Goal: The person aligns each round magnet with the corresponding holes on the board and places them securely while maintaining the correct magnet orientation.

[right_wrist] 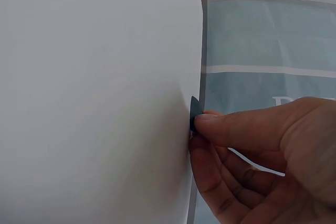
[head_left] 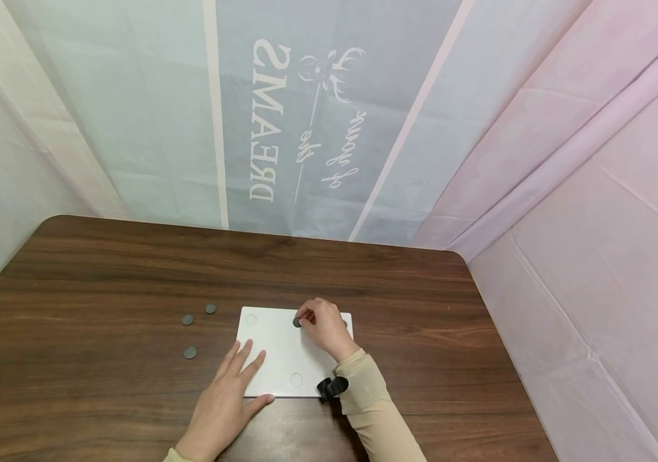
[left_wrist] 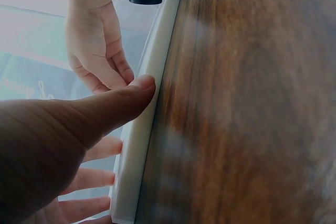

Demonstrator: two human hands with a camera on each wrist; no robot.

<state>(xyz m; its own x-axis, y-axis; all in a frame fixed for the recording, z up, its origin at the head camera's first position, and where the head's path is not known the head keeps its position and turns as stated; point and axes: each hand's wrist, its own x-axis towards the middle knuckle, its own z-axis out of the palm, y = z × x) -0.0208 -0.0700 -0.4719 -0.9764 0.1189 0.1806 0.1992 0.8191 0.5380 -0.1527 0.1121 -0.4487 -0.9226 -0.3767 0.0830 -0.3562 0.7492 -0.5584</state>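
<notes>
A white rectangular board [head_left: 279, 350] lies flat on the table, with shallow round recesses [head_left: 295, 380] near its edges. My right hand [head_left: 326, 326] pinches a small dark grey disc [right_wrist: 195, 113] between thumb and fingers, right at the board's surface near the far edge. Spread over the board's near left corner, my left hand [head_left: 220, 393] rests with straight fingers; its thumb [left_wrist: 134, 95] lies along the near edge. Part of a dark round spot [head_left: 345, 324] shows at the far right corner, mostly hidden behind the right hand.
Three more grey discs [head_left: 188, 319] lie on the brown wooden table [head_left: 104, 289], left of the board. A black wrist camera [head_left: 331, 388] sits at the right cuff, over the board's near right corner. A printed curtain [head_left: 288, 122] hangs behind the table's far edge.
</notes>
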